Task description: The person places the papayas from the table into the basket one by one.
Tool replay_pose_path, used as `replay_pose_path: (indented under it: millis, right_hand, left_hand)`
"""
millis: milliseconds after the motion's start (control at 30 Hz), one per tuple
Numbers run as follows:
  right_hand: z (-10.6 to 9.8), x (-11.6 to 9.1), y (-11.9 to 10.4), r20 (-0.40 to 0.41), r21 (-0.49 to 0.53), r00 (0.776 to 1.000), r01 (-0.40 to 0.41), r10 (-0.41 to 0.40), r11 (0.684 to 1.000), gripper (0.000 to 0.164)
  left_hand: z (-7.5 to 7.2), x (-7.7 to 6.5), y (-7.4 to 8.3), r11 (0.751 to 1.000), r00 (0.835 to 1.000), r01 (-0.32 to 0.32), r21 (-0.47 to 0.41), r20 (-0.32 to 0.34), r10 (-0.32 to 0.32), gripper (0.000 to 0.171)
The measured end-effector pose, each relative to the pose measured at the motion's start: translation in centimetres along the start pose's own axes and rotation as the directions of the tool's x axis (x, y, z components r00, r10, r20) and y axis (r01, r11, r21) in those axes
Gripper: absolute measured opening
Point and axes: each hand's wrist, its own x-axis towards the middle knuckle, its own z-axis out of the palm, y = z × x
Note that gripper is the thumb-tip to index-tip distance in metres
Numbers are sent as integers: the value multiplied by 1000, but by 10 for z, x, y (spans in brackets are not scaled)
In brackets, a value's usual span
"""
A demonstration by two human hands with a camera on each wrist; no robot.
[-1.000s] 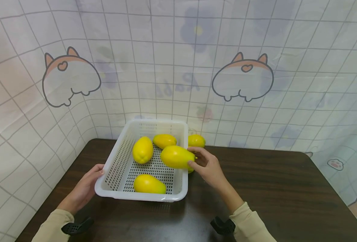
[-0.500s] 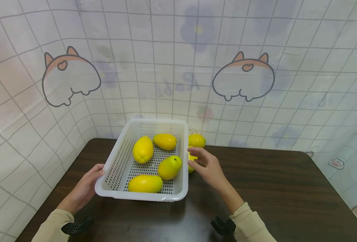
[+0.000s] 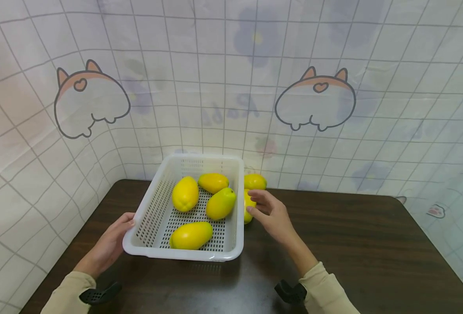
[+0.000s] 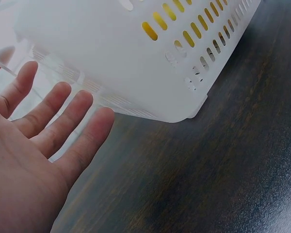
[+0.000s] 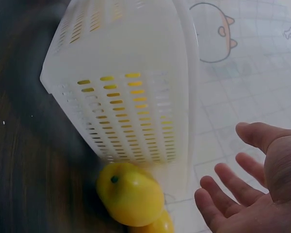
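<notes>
- Right hand (image 3: 272, 216): empty, fingers parted; the nearer to the front loose fruit (image 5: 133, 194), just left of it, long axis unclear.
- Left hand (image 3: 109, 244) pinches basket (image 3: 184, 255) by its left rim.

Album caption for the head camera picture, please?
Left hand holds a white basket, four yellow fruits inside; right hand near two more.

Table (image 3: 345, 248): dark brown, wood grain, rounded far corners, light glare near the front. On it: white basket (image 3: 184, 256), upright, left of centre, toward the back. Also two yellow fruits right beside the basket's right wall: far fruit (image 3: 255, 181) near the back edge, near fruit (image 3: 248, 209) in front, partly hidden in head view.
</notes>
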Motion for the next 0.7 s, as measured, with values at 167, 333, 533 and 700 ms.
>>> replay_pose_path:
  millis: [167,333,533,700]
  right_hand:
    - [-2,0,5,-19,-14,1000,-17,17,1000,41]
    - [-2,1,10,-38,-25,998,-50,49,998,43]
    - [-1,1,14,-56,-8,995,-80,79,997,46]
    - [-1,2,19,-59,-38,993,-103,100,994,47]
  left_hand:
    - [1,0,1,1000,1000,-1,-1,-4,1,36]
    - [1,-1,2,1000,1000,-6,-5,-1,5,36]
    - [0,-1,2,1000,1000,-10,-16,6,10,35]
    - [0,-1,1,1000,1000,-18,-17,18,18,34]
